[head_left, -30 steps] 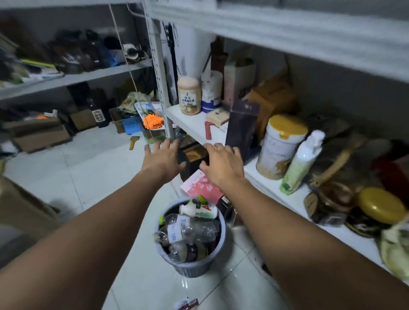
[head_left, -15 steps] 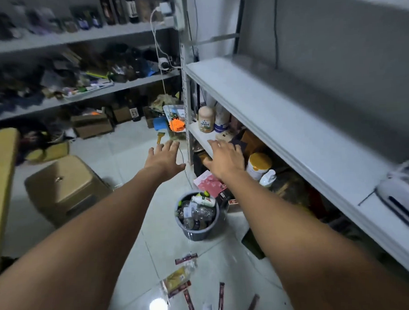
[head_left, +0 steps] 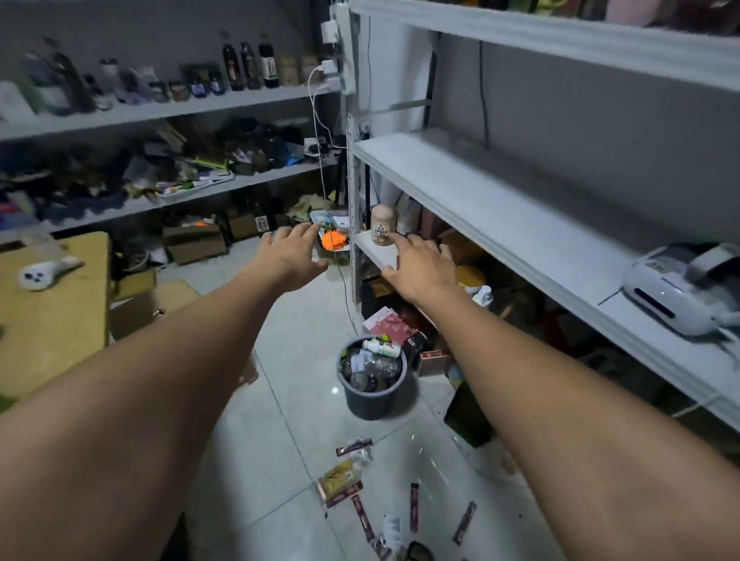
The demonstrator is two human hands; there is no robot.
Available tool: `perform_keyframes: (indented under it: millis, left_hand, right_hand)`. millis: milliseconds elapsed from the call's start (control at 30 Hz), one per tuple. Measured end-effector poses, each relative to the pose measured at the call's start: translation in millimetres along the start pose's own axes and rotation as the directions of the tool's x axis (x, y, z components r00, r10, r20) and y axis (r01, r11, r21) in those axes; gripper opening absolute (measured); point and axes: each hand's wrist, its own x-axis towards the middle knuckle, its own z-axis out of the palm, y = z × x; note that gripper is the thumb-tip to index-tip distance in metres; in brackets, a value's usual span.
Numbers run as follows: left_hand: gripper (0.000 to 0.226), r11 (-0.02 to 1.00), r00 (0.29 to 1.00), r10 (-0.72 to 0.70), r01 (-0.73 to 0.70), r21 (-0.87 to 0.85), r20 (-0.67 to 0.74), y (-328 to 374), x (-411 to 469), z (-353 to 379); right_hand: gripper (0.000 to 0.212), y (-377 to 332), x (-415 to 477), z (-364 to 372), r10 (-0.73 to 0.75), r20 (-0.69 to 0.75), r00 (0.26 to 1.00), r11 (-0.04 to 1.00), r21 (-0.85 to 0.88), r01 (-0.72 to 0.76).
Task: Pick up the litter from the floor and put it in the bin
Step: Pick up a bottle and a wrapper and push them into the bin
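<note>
Left hand (head_left: 289, 258) and right hand (head_left: 418, 269) extend, grips wide, empty (probably poised to gather); red foil wrappers (head_left: 414, 501) lie near round grey plastic bin (head_left: 375, 401).

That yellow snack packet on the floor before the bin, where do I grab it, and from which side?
Probably pinch the yellow snack packet at its crumpled clear end, the one nearer the bin, coming down from above. It lies flat on the tile, so only that puckered end looks raised enough.
</note>
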Motion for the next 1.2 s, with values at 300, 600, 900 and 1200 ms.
perform_keyframes:
  millis: [300, 600, 900, 1200]
  left_hand:
    - [0.068, 0.999, 0.999, 0.03, -0.029, -0.02, 0.031, -8, -80, 2]
    - [0.067, 0.999, 0.999, 0.035, -0.034, -0.034, 0.026, 1, -145, 10]
    - [0.064, 0.999, 1.0, 0.001, -0.003, -0.035, -0.031, 63, -225, 26]
    - [0.063, 1.0, 1.0, -0.002, 0.002, -0.011, 0.004, 119, -302, 69]
  right_hand:
    - [0.061, -24, -85, -13, 0.031, -0.038, 0.999, 0.999, -0.025, -0.032]
    - [0.061, -19, -148, -10, 0.037, -0.032, 0.999, 0.998, -0.054, -0.039]
    - [0.06, 25, -234, -14, -0.011, -0.058, 0.998, 0.999, -0.048, 0.008]
    - [0.062, 73, -323, 7, -0.031, 0.01, 0.999, 0.998, -0.057, 0.031]
